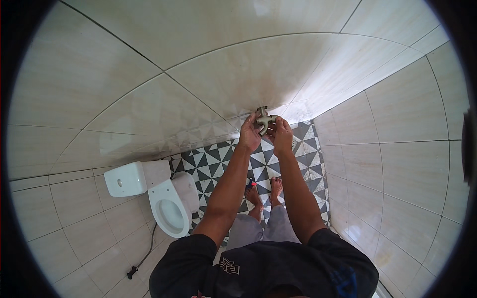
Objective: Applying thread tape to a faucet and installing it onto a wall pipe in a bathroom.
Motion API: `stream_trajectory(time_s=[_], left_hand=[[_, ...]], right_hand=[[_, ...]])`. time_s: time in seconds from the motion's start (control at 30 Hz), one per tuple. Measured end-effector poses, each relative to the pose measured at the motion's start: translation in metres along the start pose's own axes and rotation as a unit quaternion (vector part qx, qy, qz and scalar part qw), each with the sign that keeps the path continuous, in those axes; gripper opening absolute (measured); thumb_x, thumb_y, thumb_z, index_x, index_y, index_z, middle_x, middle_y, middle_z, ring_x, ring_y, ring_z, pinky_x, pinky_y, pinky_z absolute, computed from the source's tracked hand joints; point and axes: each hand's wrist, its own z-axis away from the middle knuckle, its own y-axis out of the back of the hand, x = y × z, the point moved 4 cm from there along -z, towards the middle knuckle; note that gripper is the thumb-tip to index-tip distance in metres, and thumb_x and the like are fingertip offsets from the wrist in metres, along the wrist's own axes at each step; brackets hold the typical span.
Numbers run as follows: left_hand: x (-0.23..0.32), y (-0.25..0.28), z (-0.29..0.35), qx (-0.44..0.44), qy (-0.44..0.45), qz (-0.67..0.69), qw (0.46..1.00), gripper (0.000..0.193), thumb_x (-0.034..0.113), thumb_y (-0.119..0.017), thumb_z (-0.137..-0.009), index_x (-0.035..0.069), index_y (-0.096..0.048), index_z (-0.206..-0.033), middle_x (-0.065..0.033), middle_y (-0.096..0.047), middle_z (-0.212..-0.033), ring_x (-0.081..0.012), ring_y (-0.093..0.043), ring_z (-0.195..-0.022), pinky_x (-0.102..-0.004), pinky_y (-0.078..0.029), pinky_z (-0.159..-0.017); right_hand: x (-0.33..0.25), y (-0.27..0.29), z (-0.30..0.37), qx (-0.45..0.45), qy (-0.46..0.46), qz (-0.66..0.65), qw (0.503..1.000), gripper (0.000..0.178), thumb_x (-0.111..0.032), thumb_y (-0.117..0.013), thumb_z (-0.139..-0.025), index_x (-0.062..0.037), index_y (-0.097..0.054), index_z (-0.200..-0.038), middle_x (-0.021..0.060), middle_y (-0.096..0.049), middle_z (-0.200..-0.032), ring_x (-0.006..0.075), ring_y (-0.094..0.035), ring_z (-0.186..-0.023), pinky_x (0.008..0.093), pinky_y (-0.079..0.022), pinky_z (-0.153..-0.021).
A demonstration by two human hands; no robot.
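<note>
A dull metal water tap (265, 119) with a curved spout and side branches is between my hands, close against the tiled wall. My left hand (250, 135) is closed around its left side, the fingers partly hidden behind the metal. On the other side, my right hand (282, 137) grips the short right-hand branch between thumb and fingers. Whether the tap is joined to the wall cannot be made out from here.
A white toilet (170, 211) with its cistern (124, 179) stands to my left. A hose with a black spray head (132, 271) hangs beside it. Near my left foot lies a small dark and red object (252, 183) on the patterned floor (213, 161).
</note>
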Motion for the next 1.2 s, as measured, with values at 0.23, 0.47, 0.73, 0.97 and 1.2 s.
stream_trajectory(time_s=[0.23, 0.47, 0.73, 0.97, 1.2], left_hand=[[0.006, 0.001, 0.003, 0.012, 0.075, -0.002, 0.997, 0.05, 0.053, -0.049, -0.1, 0.012, -0.064, -0.123, -0.0071, -0.069, -0.12, -0.0256, -0.063, -0.112, -0.0479, -0.05, -0.09], [0.031, -0.012, 0.038, 0.071, -0.018, -0.112, 0.991, 0.036, 0.037, -0.068, -0.096, 0.009, -0.067, -0.119, -0.0025, -0.072, -0.098, -0.0114, -0.068, -0.085, -0.0231, -0.051, -0.067], [0.027, -0.032, 0.049, 0.235, -0.076, -0.133, 0.96, 0.037, 0.034, -0.072, -0.094, 0.005, -0.069, -0.118, 0.0024, -0.067, -0.089, -0.0064, -0.057, -0.067, -0.0213, -0.047, -0.058], [0.039, -0.069, 0.059, 0.206, -0.083, -0.162, 0.962, 0.042, 0.035, -0.061, -0.1, 0.002, -0.064, -0.126, -0.0077, -0.071, -0.105, -0.0132, -0.066, -0.09, -0.025, -0.053, -0.079], [0.036, -0.122, 0.079, 0.078, -0.191, -0.5, 0.841, 0.046, 0.025, -0.061, -0.1, -0.002, -0.055, -0.137, -0.014, -0.07, -0.118, -0.0204, -0.067, -0.104, -0.0303, -0.053, -0.089]], right_hand=[[0.008, 0.007, -0.01, -0.013, -0.014, 0.012, 1.0, 0.03, -0.036, -0.046, -0.107, -0.0089, -0.057, -0.115, 0.006, -0.069, -0.09, 0.0161, -0.067, -0.069, 0.0282, -0.054, -0.058], [0.044, -0.001, -0.015, -0.061, -0.215, -0.139, 0.965, 0.036, -0.042, -0.045, -0.106, -0.0095, -0.06, -0.108, 0.0053, -0.064, -0.087, 0.02, -0.064, -0.073, 0.0332, -0.057, -0.066], [-0.025, -0.018, 0.046, 0.083, 0.366, 0.348, 0.859, 0.035, -0.032, -0.067, -0.095, -0.0029, -0.065, -0.113, 0.0118, -0.067, -0.094, 0.0268, -0.066, -0.074, 0.0366, -0.054, -0.072], [-0.012, -0.018, 0.004, -0.002, 0.205, 0.358, 0.911, 0.032, -0.029, -0.054, -0.101, -0.0043, -0.063, -0.118, 0.0135, -0.067, -0.099, 0.0274, -0.067, -0.087, 0.0415, -0.054, -0.076], [0.019, 0.0, -0.002, -0.117, -0.123, -0.128, 0.977, 0.031, -0.031, -0.05, -0.105, -0.0043, -0.062, -0.115, 0.004, -0.067, -0.094, 0.016, -0.064, -0.079, 0.0287, -0.054, -0.068]])
